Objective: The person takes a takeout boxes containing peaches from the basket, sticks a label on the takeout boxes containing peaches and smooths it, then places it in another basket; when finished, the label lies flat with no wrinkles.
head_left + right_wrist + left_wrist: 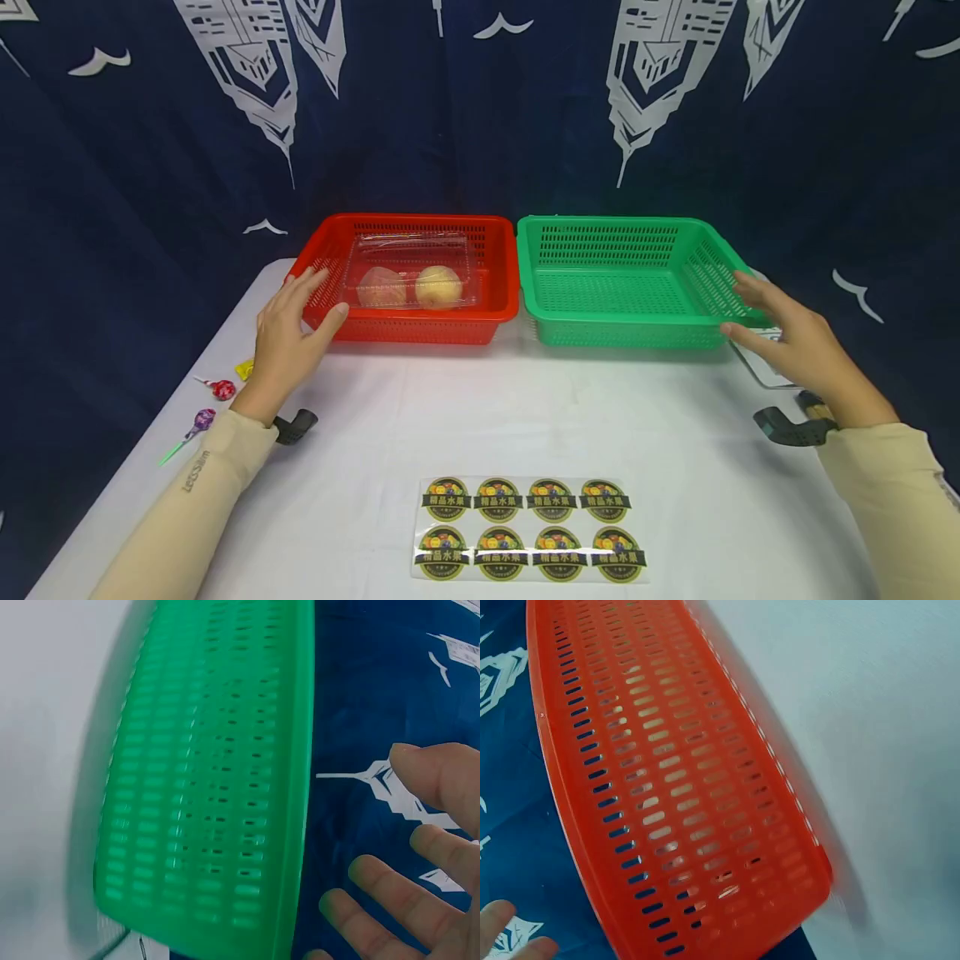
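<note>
My left hand (292,333) is raised with spread, relaxed fingers at the left end of the red basket (420,327). It holds nothing. In that basket lies a clear plastic clamshell box (412,250) with two round fruits, a pinkish one (382,287) and a pale yellow one (438,287). On the other side my right hand (795,333), fingers apart and holding nothing, overlaps the right end of the green basket (622,329) in the head view. The right wrist view shows the fingers (397,900) beside that basket's rim.
A sheet of round fruit stickers (531,529) lies at the table's near edge. Two lollipops, one red (222,390) and one purple (203,419), and a yellow wrapped piece (244,368) lie left. A white flat item (765,367) sits partly under my right hand. A dark curtain (480,125) hangs behind.
</note>
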Demonstrator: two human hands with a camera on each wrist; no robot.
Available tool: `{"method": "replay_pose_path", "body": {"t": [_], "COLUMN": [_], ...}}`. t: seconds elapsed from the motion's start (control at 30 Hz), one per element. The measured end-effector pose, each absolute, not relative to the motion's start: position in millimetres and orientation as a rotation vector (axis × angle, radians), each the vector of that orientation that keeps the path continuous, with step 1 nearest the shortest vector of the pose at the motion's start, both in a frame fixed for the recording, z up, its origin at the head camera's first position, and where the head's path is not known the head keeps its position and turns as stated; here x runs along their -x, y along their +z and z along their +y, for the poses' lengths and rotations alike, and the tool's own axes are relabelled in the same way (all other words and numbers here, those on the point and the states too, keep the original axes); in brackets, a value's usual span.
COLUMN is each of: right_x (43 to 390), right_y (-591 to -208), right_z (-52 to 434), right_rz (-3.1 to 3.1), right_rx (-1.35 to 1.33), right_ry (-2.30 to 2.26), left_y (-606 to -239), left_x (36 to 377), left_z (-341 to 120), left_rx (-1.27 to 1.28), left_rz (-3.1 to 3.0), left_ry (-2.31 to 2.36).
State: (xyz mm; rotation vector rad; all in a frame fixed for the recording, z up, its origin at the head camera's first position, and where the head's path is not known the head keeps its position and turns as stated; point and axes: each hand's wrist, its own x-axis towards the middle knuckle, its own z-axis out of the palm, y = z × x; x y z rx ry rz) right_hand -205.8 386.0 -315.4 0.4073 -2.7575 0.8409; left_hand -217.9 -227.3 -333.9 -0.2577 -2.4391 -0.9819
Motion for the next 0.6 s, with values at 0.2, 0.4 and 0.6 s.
{"method": "replay_pose_path", "body": {"t": [0.2, 0.4, 0.6], "right_x": [210.6, 214.8, 222.2], "right_y": [-316.1, -312.5, -307.8], "right_z": [383.6, 377.7, 369.5], "right_rz": [-2.655, -2.64, -2.61], "right_rx": [-0.438, -0.415, -0.437], "right_ry": [1.033, 1.203, 1.393], "left_y": [-337.2, -338.5, -340.2], "left_x": [225.6, 229.6, 239.4], "left_z": [-222.5, -215.3, -204.1], "left_rx": [0.265, 0.183, 0.098], "left_rz": [-2.274, -2.135, -1.927], "left_ry": [-1.19, -1.414, -1.555]}}
